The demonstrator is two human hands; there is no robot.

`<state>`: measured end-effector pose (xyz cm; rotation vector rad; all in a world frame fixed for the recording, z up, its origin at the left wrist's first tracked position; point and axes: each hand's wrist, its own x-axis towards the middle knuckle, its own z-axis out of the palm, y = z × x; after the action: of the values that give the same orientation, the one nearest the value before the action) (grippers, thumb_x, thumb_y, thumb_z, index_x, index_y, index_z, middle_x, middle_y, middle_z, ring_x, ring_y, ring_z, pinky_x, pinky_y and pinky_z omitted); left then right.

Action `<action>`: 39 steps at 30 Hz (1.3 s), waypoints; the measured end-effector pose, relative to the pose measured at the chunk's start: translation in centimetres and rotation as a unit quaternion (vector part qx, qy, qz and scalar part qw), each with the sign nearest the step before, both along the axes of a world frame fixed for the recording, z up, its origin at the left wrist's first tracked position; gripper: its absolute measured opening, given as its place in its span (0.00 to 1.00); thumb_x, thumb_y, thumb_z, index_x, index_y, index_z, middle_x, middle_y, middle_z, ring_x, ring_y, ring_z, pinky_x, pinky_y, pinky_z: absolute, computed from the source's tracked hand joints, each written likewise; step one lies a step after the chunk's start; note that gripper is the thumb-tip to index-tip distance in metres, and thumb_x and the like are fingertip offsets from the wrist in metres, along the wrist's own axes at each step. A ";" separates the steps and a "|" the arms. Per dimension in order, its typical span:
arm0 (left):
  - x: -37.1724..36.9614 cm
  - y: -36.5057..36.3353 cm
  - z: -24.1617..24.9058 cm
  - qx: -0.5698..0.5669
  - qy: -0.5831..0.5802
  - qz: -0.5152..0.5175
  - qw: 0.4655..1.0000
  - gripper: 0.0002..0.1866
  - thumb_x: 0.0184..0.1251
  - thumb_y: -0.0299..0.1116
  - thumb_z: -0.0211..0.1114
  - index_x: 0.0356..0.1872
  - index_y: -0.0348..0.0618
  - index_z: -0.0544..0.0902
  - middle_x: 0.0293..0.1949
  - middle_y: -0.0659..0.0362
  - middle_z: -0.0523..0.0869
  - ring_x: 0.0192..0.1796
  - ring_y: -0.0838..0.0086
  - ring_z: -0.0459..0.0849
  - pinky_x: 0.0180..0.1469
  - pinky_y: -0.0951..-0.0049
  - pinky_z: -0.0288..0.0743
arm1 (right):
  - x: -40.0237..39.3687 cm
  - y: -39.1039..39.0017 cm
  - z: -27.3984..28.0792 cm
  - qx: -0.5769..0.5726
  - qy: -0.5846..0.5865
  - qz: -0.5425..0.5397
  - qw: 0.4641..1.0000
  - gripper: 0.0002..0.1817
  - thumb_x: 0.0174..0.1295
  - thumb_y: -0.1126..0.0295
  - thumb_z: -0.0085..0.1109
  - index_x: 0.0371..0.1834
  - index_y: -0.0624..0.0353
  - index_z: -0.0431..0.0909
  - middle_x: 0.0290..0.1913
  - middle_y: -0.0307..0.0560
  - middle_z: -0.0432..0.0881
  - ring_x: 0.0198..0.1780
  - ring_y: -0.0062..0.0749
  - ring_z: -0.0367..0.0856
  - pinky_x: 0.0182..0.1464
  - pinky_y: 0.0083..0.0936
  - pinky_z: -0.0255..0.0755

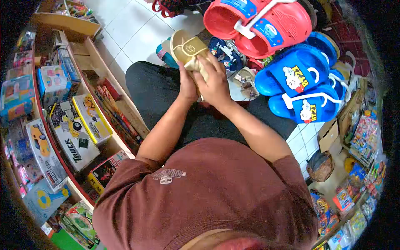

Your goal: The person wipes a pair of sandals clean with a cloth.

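A beige slide sandal (pixel 188 46) is held up over my lap, its strap facing me and its toe end pointing away. My left hand (pixel 187 83) grips the sandal along its left side, thumb upward. With bent fingers, my right hand (pixel 213 81) presses a crumpled cream cloth (pixel 193 65) against the sandal just below the strap. The sandal's lower part is mostly hidden behind both hands. Just beyond it on the left, a teal shoe or sandal (pixel 165 56) is partly covered.
Red-pink clogs (pixel 266 25) and blue slides (pixel 291 77) hang on white hooks at the right. Small dark blue shoes (pixel 227 54) lie beyond my right hand. Shelves with boxed toys (pixel 73 133) stand close on the left. More packaged toys (pixel 350 191) line the right.
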<state>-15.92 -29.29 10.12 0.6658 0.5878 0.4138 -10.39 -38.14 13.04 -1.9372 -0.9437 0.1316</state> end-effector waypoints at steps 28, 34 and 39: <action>-0.3 0.0 0.3 0.261 0.005 -0.099 0.960 0.41 0.76 0.60 0.44 0.77 0.37 0.60 0.71 0.50 0.71 0.71 0.61 0.72 0.72 0.61 0.65 | 3.3 -0.9 2.4 0.115 -0.104 0.012 0.988 0.36 0.59 0.58 0.72 0.71 0.51 0.72 0.76 0.57 0.63 0.73 0.59 0.66 0.74 0.50 0.59; -0.9 0.9 -3.1 0.240 -0.028 -0.099 0.965 0.45 0.74 0.63 0.52 0.77 0.35 0.58 0.71 0.50 0.70 0.72 0.63 0.70 0.74 0.62 0.60 | 3.2 0.5 0.9 0.224 0.071 -0.089 0.968 0.22 0.67 0.59 0.65 0.60 0.58 0.77 0.59 0.55 0.81 0.62 0.43 0.79 0.64 0.40 0.70; -1.4 1.3 -2.9 0.224 -0.018 -0.106 0.969 0.41 0.75 0.63 0.48 0.74 0.38 0.63 0.70 0.50 0.73 0.70 0.61 0.74 0.72 0.59 0.65 | 3.9 0.2 -0.2 0.243 0.409 -0.113 0.872 0.19 0.72 0.54 0.60 0.53 0.59 0.78 0.47 0.43 0.82 0.48 0.28 0.79 0.52 0.31 0.72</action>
<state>-17.31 -27.94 7.21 1.1404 0.3821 0.3589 -6.53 -37.98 12.84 -1.2958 -0.1447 0.4840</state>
